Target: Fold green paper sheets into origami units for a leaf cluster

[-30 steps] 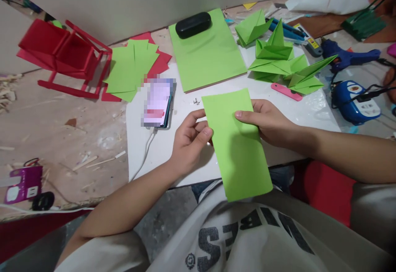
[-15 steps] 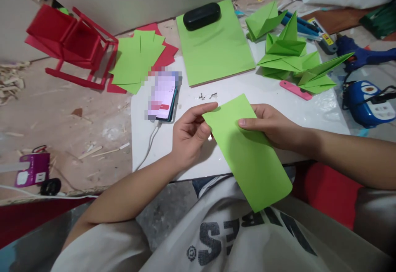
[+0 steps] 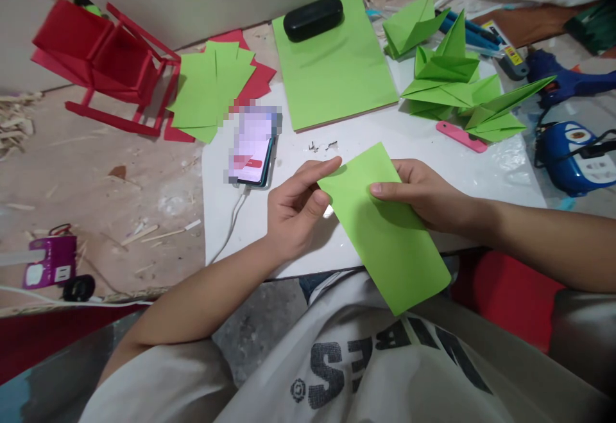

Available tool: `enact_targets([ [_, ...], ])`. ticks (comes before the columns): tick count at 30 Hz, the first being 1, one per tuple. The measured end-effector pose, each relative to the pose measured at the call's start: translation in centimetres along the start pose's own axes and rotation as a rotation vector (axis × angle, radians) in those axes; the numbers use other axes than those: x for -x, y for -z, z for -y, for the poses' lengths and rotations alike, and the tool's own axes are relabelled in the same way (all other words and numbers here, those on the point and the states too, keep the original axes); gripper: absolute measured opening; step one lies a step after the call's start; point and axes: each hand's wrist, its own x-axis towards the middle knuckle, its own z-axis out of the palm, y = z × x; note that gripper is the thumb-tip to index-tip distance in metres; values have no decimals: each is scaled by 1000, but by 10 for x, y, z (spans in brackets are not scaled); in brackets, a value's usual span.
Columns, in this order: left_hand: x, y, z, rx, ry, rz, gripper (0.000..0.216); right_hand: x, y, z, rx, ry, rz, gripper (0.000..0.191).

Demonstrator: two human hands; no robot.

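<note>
A rectangular sheet of light green paper (image 3: 385, 237), one lower corner rounded or curled, slants over the table's front edge and my lap. My right hand (image 3: 418, 192) grips its right side, thumb flat on top and fingers hidden underneath. At the upper left corner of the paper is my left hand (image 3: 303, 201), index finger stretched along the edge and thumb apart from it; its other fingers are curled and partly hidden. Beyond the hands lies a stack of green paper (image 3: 337, 83) with a black case (image 3: 314, 18) on it. Folded green paper pieces (image 3: 447, 79) sit to the right.
A phone (image 3: 255, 144) with a white cable lies left of my hands on the white board (image 3: 226, 217). Green paper pieces (image 3: 212, 86) and a red miniature rocking chair (image 3: 110, 63) stand farther left. At right are a pink cutter (image 3: 461, 137), glue gun (image 3: 568, 76) and blue device (image 3: 572, 160).
The view has shifted slightly, and the paper's lower end sits a little higher. Both hands keep nearly the same pose around the sheet.
</note>
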Motion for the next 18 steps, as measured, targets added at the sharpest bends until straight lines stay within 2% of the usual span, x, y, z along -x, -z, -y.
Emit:
enact_targets([
  [3,2,-1,-4,-31,11,-16,38,1,-1,0,-1,1,-16,48],
  [14,0,0,-2,-62,-71,77,37,2,-2,-1,-10,-7,-18,46],
  [18,-1,2,-2,-46,-49,98,40,3,-2,0,-1,-15,-15,49],
])
